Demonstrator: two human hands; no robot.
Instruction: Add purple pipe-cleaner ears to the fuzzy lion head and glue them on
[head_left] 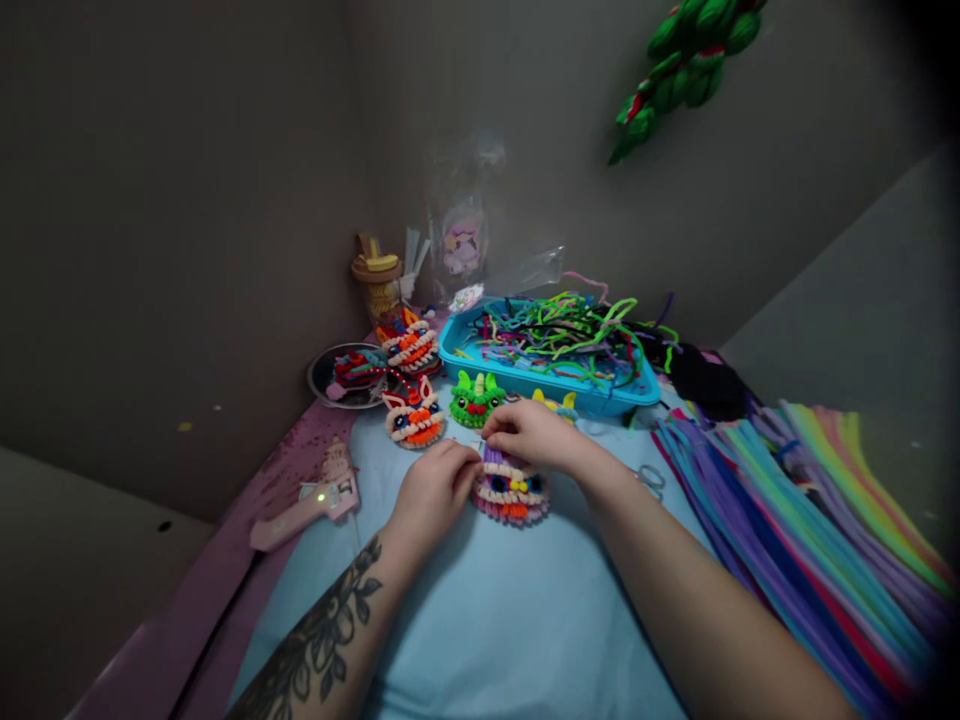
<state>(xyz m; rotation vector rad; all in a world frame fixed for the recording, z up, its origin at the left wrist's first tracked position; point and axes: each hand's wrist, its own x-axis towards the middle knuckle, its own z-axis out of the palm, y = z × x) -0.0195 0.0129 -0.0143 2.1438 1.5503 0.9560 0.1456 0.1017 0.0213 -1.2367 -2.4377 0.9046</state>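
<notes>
Two-handed, pinches the purple-topped figure (514,490) at its upper left with left hand (433,492), apparently to steady it midway between side edges of the table (199,602), curling right hand (531,436) above, grip impossible to tell, with glue gun (311,516) near the left edge, presumably for reach.

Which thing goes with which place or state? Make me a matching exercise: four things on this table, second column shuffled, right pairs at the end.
Things
1. Glue gun
2. Tray
3. Purple-topped fuzzy face
4. Drink cup

Places and states
A. At the left hand and right hand
B. In the back corner, with a brown-and-yellow lid
C. Showing a green light
D. Heaped with coloured strands

Right pairs: 1-C, 2-D, 3-A, 4-B
</notes>
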